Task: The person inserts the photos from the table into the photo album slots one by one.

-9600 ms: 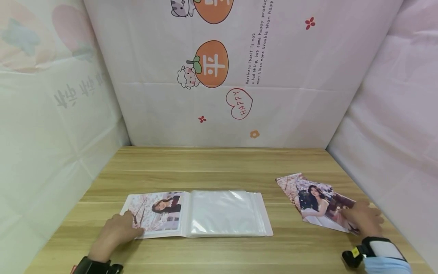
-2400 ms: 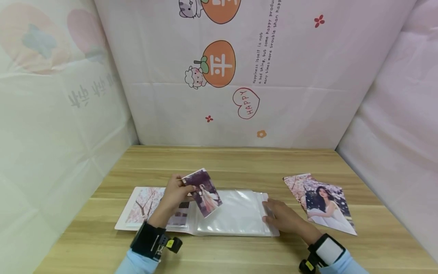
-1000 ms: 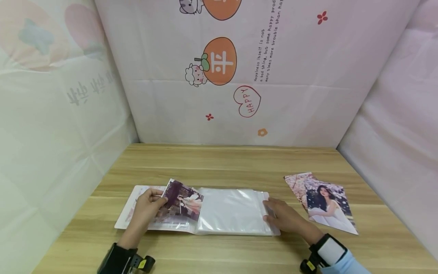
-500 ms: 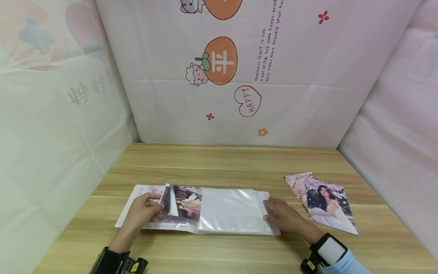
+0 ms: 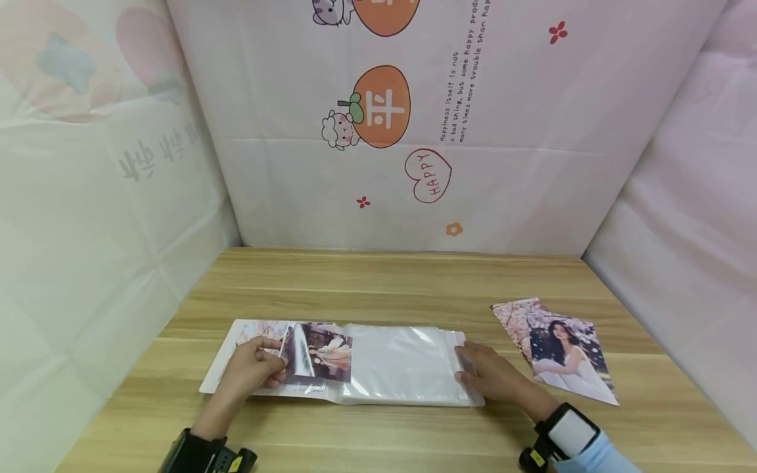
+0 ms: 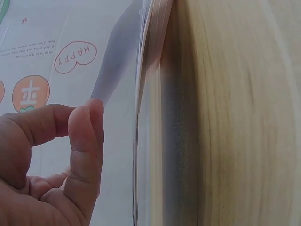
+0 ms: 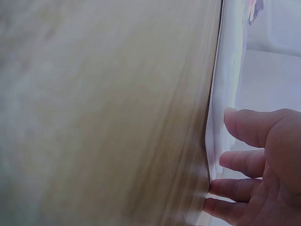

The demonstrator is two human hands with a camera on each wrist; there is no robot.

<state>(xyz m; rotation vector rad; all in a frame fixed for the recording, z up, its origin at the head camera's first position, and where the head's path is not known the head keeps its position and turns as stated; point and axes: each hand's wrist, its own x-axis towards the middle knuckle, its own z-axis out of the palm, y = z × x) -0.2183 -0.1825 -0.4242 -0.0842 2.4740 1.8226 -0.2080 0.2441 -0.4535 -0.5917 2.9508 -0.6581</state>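
An open photo album [image 5: 408,368] with clear plastic sleeves lies flat on the wooden table [image 5: 378,289]. My left hand [image 5: 255,365] pinches the left edge of a dark photo [image 5: 319,351] that lies low over the album's left page. My right hand [image 5: 480,374] rests with straight fingers on the right edge of the clear sleeves [image 7: 225,94]. In the left wrist view my curled fingers [image 6: 82,141] sit beside the album's stacked page edges [image 6: 153,70]. The album's left page shows a pink blossom photo [image 5: 260,328].
Two loose photos [image 5: 558,348] lie overlapped on the table at the right. Printed cloth walls [image 5: 384,125] close in the table at the back and on both sides.
My left hand has carried the dark photo down from mid-air and to the left, until it lies nearly flat on the left page. My right hand has stayed on the album's right edge.
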